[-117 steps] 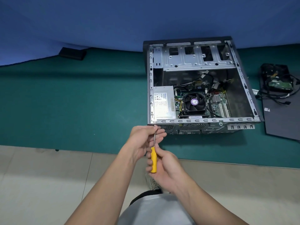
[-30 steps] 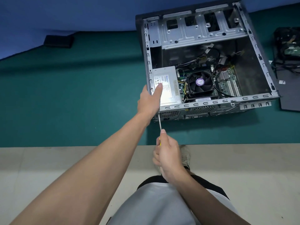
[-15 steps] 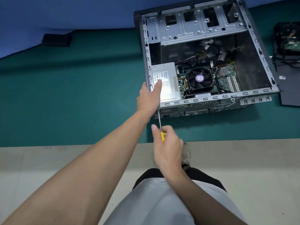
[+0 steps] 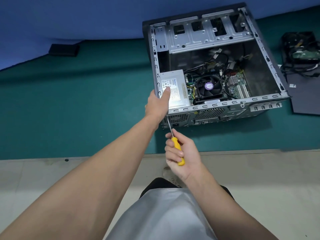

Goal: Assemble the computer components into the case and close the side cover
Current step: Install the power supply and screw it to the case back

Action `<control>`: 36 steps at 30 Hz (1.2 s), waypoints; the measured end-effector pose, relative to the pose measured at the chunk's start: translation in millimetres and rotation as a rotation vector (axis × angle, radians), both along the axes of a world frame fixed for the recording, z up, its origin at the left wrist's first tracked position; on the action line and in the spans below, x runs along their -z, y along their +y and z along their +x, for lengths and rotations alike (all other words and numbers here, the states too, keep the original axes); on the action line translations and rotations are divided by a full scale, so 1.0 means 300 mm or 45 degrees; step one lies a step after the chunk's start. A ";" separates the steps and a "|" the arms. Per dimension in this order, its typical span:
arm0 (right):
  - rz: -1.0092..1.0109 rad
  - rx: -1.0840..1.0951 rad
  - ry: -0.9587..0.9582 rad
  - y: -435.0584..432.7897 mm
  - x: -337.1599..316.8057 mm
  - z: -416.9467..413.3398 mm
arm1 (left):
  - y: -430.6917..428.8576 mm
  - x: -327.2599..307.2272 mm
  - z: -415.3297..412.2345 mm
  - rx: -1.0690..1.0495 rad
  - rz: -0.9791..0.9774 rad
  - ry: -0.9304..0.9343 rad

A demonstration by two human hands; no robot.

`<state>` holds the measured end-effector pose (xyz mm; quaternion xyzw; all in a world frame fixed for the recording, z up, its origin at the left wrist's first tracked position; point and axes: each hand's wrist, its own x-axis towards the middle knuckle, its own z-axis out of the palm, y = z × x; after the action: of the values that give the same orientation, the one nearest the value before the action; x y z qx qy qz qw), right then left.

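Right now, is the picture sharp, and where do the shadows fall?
Head view: sharp overall; wide-angle lens bows the blue backdrop edge; the computer case casts a soft shadow on the green mat in front; case interior is dim.

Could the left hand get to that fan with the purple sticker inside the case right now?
Probably yes. The left hand rests on the power supply beside the fan, and the case has no cover on top, so nothing blocks the way.

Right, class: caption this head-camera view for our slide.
Left hand steadies the power supply while the right hand drives a yellow-handled screwdriver into the case rear.
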<state>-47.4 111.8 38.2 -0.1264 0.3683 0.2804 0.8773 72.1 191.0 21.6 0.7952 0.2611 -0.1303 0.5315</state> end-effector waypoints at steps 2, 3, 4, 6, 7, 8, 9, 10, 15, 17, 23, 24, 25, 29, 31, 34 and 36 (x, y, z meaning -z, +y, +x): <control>-0.421 -0.081 0.020 0.026 -0.013 -0.005 | -0.002 -0.008 -0.002 0.009 0.010 0.007; -0.705 -0.154 -0.019 0.041 -0.017 -0.007 | -0.004 -0.011 -0.005 0.008 0.022 0.007; -1.016 -0.247 -0.104 0.054 -0.020 -0.010 | -0.005 -0.011 -0.006 0.007 0.038 0.005; -1.507 -0.426 -0.337 0.073 -0.026 -0.016 | -0.006 -0.010 -0.006 0.007 0.063 0.016; -1.651 -0.509 -0.419 0.074 -0.027 -0.019 | -0.005 -0.010 -0.006 0.005 0.063 0.021; -1.733 -0.584 -0.469 0.071 -0.028 -0.022 | -0.005 -0.010 -0.006 0.005 0.062 0.021; -1.771 -0.647 -0.496 0.066 -0.024 -0.024 | -0.005 -0.011 -0.006 0.005 0.064 0.020; -1.786 -0.691 -0.503 0.062 -0.018 -0.028 | -0.006 -0.013 -0.006 0.005 0.072 0.022; -1.862 -0.674 -0.436 0.091 -0.028 -0.027 | 0.001 -0.017 -0.001 0.037 0.078 0.046; -1.920 -0.657 -0.418 0.096 -0.031 -0.027 | 0.002 -0.021 0.000 0.042 0.074 0.058; -1.525 -0.390 -0.208 0.097 -0.022 -0.003 | -0.001 -0.010 0.001 0.033 0.115 0.039; -1.368 -0.330 -0.181 0.091 -0.023 0.000 | 0.000 -0.008 0.001 0.036 0.116 0.035; -1.215 -0.300 -0.163 0.077 -0.024 0.004 | 0.001 -0.008 0.001 0.036 0.117 0.031; -0.529 -0.245 -0.140 0.007 -0.013 0.009 | -0.002 -0.006 -0.001 0.038 0.120 0.015; -0.220 -0.208 -0.097 -0.009 0.001 0.006 | -0.003 -0.006 -0.002 0.034 0.113 0.008; 0.017 -0.163 -0.067 -0.011 0.011 -0.004 | -0.001 -0.009 -0.005 0.034 0.102 0.003; -0.002 -0.122 -0.081 0.001 0.012 -0.012 | 0.000 -0.009 -0.003 0.039 0.102 0.005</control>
<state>-50.9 112.0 34.5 -0.1536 0.3340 0.3177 0.8740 71.1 190.9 24.4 0.8196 0.2551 -0.1292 0.4965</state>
